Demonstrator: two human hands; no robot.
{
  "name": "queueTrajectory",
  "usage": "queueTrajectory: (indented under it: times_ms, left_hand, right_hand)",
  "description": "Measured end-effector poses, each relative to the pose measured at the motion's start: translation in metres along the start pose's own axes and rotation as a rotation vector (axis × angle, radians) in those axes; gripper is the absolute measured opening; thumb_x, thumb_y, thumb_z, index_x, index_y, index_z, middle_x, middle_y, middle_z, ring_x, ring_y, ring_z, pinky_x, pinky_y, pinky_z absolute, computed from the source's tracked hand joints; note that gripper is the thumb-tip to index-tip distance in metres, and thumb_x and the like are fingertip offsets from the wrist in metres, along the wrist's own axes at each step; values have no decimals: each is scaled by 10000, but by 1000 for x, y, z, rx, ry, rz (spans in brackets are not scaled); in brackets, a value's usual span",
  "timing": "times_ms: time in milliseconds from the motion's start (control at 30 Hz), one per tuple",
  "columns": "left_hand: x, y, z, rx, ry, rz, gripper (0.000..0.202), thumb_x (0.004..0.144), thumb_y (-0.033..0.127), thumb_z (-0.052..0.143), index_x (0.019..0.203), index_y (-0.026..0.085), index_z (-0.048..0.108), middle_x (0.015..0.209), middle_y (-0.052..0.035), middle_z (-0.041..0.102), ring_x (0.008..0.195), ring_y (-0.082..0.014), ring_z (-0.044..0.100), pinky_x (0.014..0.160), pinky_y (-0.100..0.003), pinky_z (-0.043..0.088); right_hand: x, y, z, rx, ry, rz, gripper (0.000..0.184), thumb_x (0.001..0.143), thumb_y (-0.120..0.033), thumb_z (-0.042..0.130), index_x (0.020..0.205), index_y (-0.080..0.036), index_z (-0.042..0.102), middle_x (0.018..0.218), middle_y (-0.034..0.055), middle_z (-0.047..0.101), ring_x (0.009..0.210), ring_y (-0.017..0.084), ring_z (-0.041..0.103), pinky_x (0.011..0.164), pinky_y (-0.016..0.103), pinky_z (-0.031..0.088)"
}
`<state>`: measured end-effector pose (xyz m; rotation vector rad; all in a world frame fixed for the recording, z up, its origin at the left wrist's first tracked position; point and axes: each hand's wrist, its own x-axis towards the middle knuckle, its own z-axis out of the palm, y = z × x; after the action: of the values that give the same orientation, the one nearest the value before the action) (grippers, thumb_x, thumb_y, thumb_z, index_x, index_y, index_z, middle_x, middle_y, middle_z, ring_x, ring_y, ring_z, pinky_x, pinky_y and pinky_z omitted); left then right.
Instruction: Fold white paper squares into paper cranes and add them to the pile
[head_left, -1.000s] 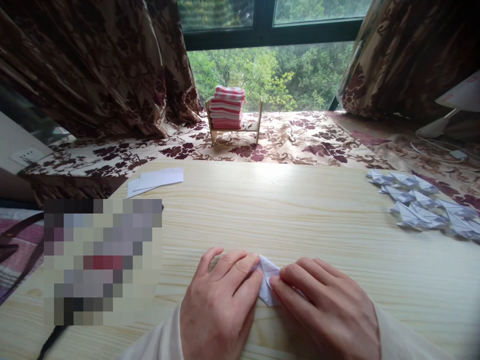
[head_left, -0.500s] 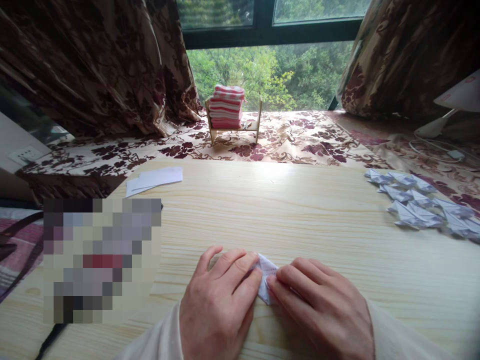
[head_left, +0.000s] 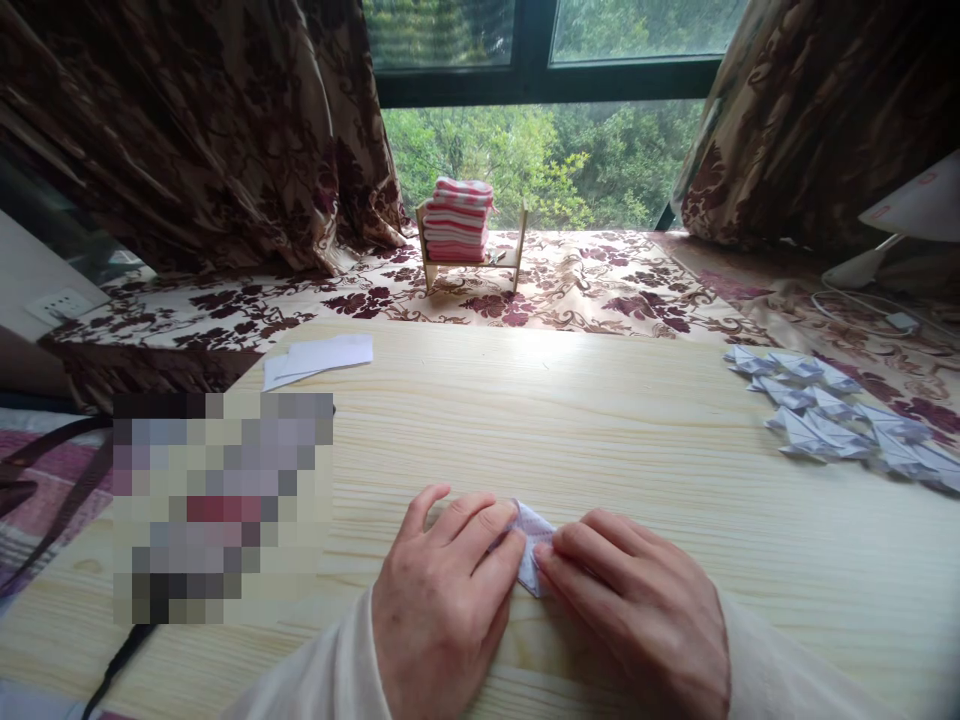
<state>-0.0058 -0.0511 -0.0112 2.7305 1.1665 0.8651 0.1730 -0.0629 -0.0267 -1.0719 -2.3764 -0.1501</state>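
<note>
A small folded piece of printed paper [head_left: 533, 545] lies on the wooden table between my hands, its pointed tip toward the front. My left hand [head_left: 454, 590] presses the paper's left side with thumb and fingers, the little finger raised and bent. On the right side, my right hand [head_left: 637, 600] pinches the paper's edge between thumb and curled fingers. Both hands cover parts of the paper, so its full outline is hidden.
Several folded paper pieces [head_left: 825, 405] lie grouped at the table's right. White paper strips [head_left: 322, 357] lie at the back left. A blurred-out object [head_left: 225, 500] with a black cord is at left. Striped cloths [head_left: 457, 225] are stacked on a small wooden stand.
The view has shifted slightly, so the surroundings sit a little differently in the picture. Both hands keep nearly the same hold on the folded paper.
</note>
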Motion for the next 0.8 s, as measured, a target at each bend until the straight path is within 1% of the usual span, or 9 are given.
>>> queueTrajectory:
  times_ms: [133, 300, 400, 467, 600, 800]
  left_hand:
    - [-1, 0, 0, 5, 2, 3, 228, 905, 180, 392, 920, 183, 619, 1054, -14, 658, 995, -179, 554, 942, -401, 301]
    - [0, 0, 1, 18, 9, 31, 205, 902, 168, 407, 919, 183, 611, 1019, -5, 668, 964, -160, 564, 962, -401, 294]
    - [0, 0, 0, 33, 5, 43, 197, 900, 167, 412, 935, 184, 606, 1009, -2, 668, 949, -156, 567, 983, -415, 273]
    - [-1, 0, 0, 33, -10, 45, 209, 905, 177, 401, 973, 189, 599, 1026, -5, 662, 962, -158, 561, 995, -420, 259]
    - [0, -1, 1, 31, -59, 49, 238, 909, 190, 375, 1028, 205, 580, 1031, -9, 650, 967, -168, 547, 1001, -432, 249]
    - [-1, -2, 2, 65, -98, 60, 259, 877, 181, 394, 1069, 218, 563, 1009, -17, 628, 970, -178, 526, 1014, -452, 247]
  right_hand:
    - [1, -4, -1, -56, -17, 3, 246, 902, -142, 407, 753, -157, 602, 661, 22, 527, 610, 136, 427, 543, 296, 300]
    - [-4, -7, 0, -56, -23, 13, 262, 914, -163, 376, 807, -151, 615, 690, 37, 535, 626, 146, 442, 555, 297, 338]
    - [-8, -7, 1, -60, 10, 20, 269, 921, -174, 359, 856, -145, 618, 714, 46, 546, 640, 152, 449, 566, 300, 358]
    - [-9, -6, 1, -60, 27, 13, 267, 920, -171, 356, 892, -134, 619, 731, 50, 561, 651, 157, 456, 570, 302, 373]
    - [-8, -5, -4, -76, -2, -28, 251, 915, -157, 374, 946, -115, 619, 750, 57, 581, 667, 160, 481, 575, 299, 397]
    - [-7, -6, -4, -128, 13, -9, 227, 900, -140, 400, 932, -128, 625, 749, 51, 585, 654, 152, 490, 569, 296, 398]
